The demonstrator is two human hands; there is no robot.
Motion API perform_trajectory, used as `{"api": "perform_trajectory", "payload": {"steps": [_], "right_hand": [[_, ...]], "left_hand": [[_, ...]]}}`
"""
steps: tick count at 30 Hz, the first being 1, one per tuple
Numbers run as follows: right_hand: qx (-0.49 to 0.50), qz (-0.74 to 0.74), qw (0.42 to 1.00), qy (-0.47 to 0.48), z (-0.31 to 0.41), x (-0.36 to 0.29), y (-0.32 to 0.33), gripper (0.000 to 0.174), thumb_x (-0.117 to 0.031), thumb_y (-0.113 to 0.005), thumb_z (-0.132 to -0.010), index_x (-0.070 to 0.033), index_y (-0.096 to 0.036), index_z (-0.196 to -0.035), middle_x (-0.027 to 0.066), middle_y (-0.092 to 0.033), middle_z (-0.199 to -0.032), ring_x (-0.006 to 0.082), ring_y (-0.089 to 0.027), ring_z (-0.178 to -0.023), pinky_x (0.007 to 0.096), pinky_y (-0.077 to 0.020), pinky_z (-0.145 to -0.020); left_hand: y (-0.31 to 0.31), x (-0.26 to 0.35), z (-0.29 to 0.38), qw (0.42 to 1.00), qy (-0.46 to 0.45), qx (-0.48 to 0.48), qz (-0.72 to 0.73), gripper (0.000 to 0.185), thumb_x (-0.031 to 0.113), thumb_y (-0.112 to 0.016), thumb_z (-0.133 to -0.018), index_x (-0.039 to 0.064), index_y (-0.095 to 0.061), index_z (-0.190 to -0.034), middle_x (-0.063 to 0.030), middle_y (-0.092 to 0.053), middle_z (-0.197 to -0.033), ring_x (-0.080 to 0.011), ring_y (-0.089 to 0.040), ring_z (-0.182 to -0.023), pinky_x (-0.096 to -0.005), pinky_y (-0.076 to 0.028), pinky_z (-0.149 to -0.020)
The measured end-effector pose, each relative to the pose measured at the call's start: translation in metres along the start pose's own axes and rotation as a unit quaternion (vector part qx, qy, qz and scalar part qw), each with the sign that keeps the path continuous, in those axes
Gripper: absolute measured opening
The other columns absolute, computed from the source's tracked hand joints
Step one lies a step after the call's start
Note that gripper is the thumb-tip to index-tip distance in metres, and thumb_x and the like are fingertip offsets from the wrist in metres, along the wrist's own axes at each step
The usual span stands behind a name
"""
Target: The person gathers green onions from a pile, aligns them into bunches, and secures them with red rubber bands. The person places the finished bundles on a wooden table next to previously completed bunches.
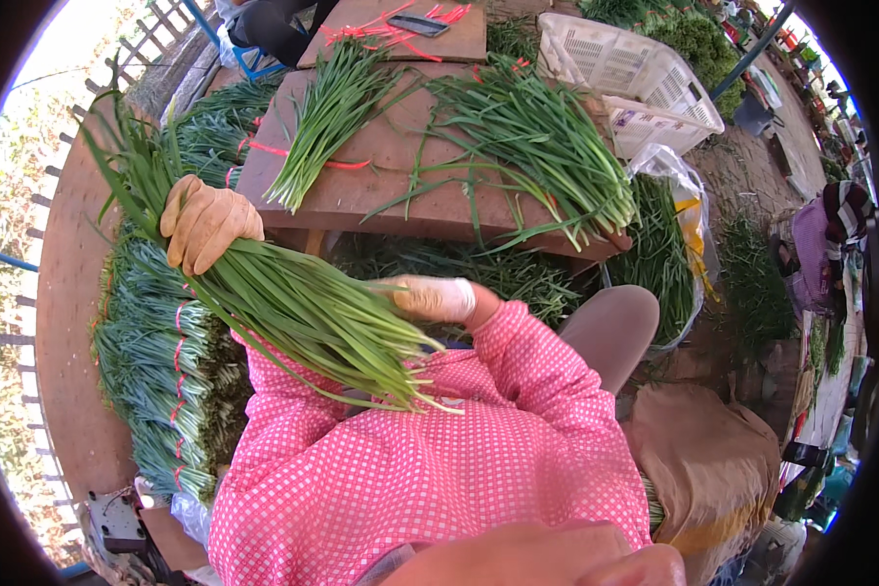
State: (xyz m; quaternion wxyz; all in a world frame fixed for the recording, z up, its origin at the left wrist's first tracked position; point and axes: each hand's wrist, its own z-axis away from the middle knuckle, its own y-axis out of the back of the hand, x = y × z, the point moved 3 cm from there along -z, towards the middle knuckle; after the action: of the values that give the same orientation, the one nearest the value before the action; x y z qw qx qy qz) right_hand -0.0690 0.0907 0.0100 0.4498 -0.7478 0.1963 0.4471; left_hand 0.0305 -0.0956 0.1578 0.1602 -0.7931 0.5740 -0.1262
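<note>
My left hand point(209, 225), in a soiled cream-coloured glove, grips a large bunch of green chives point(304, 311) around its leafy part. The bunch slants across my lap, with its pale stem ends spread out at the lower right and the leaf tips at the upper left. Beside the stems is my gloved right hand point(434, 299), blurred, its fingers partly hidden by the leaves. Whether it grips any stems I cannot tell. On the wooden table before me lie a smaller bunch of chives point(329, 124) and a broad loose pile of chives point(542, 139).
Red ties point(392, 29) and a phone point(419, 24) lie on a board at the back. Tied chive bundles point(168, 351) are stacked at my left. A white plastic crate point(630, 66) stands back right, above a plastic bag of greens point(655, 249). Trimmings lie under the table.
</note>
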Motion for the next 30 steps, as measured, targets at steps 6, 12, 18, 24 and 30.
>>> {"api": "perform_trajectory", "payload": {"steps": [6,12,18,24,30], "right_hand": [[-0.001,-0.163,0.987,0.003,0.02,0.031,-0.025,0.119,-0.084,-0.053,-0.075,0.0,-0.022,-0.154,0.014,-0.036,-0.155,0.0227,-0.036,-0.14,0.0415,-0.0281,-0.116],[0.035,-0.131,0.99,0.041,0.035,0.032,-0.019,0.108,-0.066,-0.069,-0.08,-0.003,-0.023,-0.154,0.0099,-0.049,-0.142,0.0175,-0.051,-0.123,0.0352,-0.0415,-0.104],[0.159,-0.137,0.977,-0.036,0.016,0.077,-0.028,0.086,-0.028,-0.078,-0.085,-0.005,-0.028,-0.152,0.0023,-0.056,-0.126,0.0103,-0.054,-0.105,0.0265,-0.0469,-0.087],[0.214,-0.121,0.969,0.021,0.011,0.092,-0.042,0.083,-0.02,-0.078,-0.086,-0.004,-0.029,-0.152,0.0049,-0.047,-0.145,0.0141,-0.045,-0.13,0.0295,-0.038,-0.107],[0.317,-0.056,0.946,0.032,-0.01,0.097,-0.053,0.089,-0.01,-0.084,-0.078,-0.001,-0.032,-0.149,0.0067,-0.049,-0.144,0.0148,-0.046,-0.13,0.0306,-0.0349,-0.112]], "left_hand": [[0.018,0.006,0.032,0.969,-0.05,0.23,-0.07,0.008,0.01,-0.048,-0.1,0.007,-0.044,-0.093,0.0007,-0.055,-0.072,-0.0082,-0.055,-0.06,-0.0267,-0.047,-0.067],[0.042,0.031,0.068,0.825,-0.008,0.484,-0.292,0.031,0.019,-0.056,-0.099,-0.004,-0.051,-0.12,0.0026,-0.044,-0.079,-0.007,-0.046,-0.065,-0.0255,-0.046,-0.073],[0.065,0.049,0.085,0.668,-0.025,0.575,-0.473,0.035,0.021,-0.064,-0.094,-0.007,-0.058,-0.115,0.0004,-0.059,-0.081,-0.0095,-0.055,-0.07,-0.0254,-0.047,-0.068],[0.066,0.046,0.081,0.66,-0.042,0.568,-0.489,0.03,0.02,-0.056,-0.1,-0.006,-0.054,-0.116,0.0018,-0.049,-0.079,-0.0069,-0.049,-0.068,-0.0207,-0.047,-0.067],[0.071,0.03,0.068,0.702,-0.046,0.528,-0.475,0.039,0.02,-0.056,-0.101,-0.011,-0.049,-0.125,0.0007,-0.047,-0.084,-0.0074,-0.048,-0.072,-0.0224,-0.046,-0.07]]}}
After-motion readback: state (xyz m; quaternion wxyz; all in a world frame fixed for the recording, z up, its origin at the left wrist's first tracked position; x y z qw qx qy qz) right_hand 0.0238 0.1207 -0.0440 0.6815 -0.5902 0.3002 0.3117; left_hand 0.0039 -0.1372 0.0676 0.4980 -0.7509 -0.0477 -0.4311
